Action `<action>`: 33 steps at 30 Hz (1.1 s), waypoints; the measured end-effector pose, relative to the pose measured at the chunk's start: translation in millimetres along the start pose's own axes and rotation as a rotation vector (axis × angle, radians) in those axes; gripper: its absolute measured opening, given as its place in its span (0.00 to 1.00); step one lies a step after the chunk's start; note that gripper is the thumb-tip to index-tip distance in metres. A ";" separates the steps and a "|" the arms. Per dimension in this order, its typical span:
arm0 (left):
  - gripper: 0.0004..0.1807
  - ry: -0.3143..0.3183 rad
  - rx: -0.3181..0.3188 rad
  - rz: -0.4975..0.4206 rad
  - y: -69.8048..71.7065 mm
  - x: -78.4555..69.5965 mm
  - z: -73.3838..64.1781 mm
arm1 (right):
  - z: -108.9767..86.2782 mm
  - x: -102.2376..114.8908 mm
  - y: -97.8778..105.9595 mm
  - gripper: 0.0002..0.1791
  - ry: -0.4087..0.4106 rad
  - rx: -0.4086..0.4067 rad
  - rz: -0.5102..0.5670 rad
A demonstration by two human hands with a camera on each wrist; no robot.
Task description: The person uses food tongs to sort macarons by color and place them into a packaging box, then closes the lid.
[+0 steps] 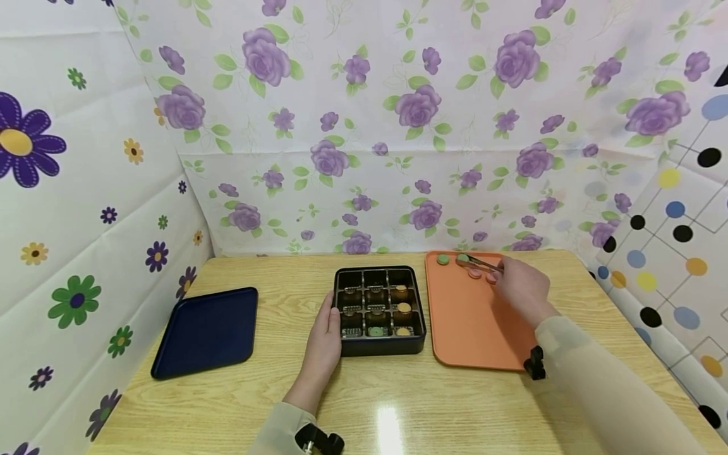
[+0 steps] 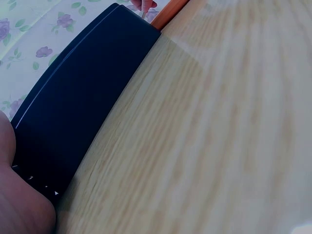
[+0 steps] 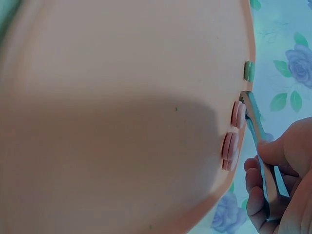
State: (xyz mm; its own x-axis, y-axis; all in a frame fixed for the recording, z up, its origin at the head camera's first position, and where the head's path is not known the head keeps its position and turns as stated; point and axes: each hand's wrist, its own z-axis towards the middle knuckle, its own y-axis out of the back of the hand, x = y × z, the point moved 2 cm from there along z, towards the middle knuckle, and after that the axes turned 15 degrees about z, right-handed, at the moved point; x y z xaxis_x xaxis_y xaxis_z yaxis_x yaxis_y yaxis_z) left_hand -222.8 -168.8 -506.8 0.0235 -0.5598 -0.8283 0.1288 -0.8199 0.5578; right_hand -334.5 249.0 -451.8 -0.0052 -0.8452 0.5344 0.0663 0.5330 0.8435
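My left hand [image 1: 324,338] holds the left side of a black divided box [image 1: 382,346], its thumb at the rim. Down the box's right column sit orange macarons [image 1: 404,308], with a green macaron [image 1: 376,331] in the front middle compartment. Over the back of an orange tray [image 1: 478,328], my right hand [image 1: 526,287] grips metal tongs [image 1: 482,263]. The tong tips are right at a green macaron [image 1: 462,258]. Another green macaron [image 1: 442,259] lies to its left. Pink macarons [image 3: 239,114] lie beside the tongs in the right wrist view.
An empty navy tray [image 1: 207,332] lies on the left of the wooden table [image 1: 296,272]. Flowered cloth [image 1: 364,126] hangs behind the table, and patterned cloth covers both sides. The orange tray stands just right of the box.
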 end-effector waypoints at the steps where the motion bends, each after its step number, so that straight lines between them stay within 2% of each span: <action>1: 0.31 0.000 0.001 -0.002 0.0 0.1 -0.3 | -0.7 -1.1 -0.1 0.14 0.001 -0.004 0.001; 14: 0.31 -0.004 -0.008 0.003 0.4 1.8 -1.6 | -8.2 -11.0 4.0 0.14 0.073 -0.080 0.017; 21: 0.32 0.003 -0.003 -0.001 1.3 2.1 -1.7 | -22.1 1.0 11.2 0.13 0.113 -0.112 0.041; 33: 0.31 -0.004 0.004 -0.014 0.3 1.7 -0.6 | -44.8 28.6 19.4 0.14 0.171 -0.085 0.075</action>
State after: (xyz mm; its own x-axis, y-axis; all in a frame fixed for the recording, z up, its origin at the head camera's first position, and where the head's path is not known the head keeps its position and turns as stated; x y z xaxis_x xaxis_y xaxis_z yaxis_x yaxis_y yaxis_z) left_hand -222.1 -169.9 -508.0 0.0177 -0.5487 -0.8358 0.1251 -0.8282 0.5463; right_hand -288.6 233.4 -422.6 0.1719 -0.8019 0.5722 0.1445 0.5951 0.7905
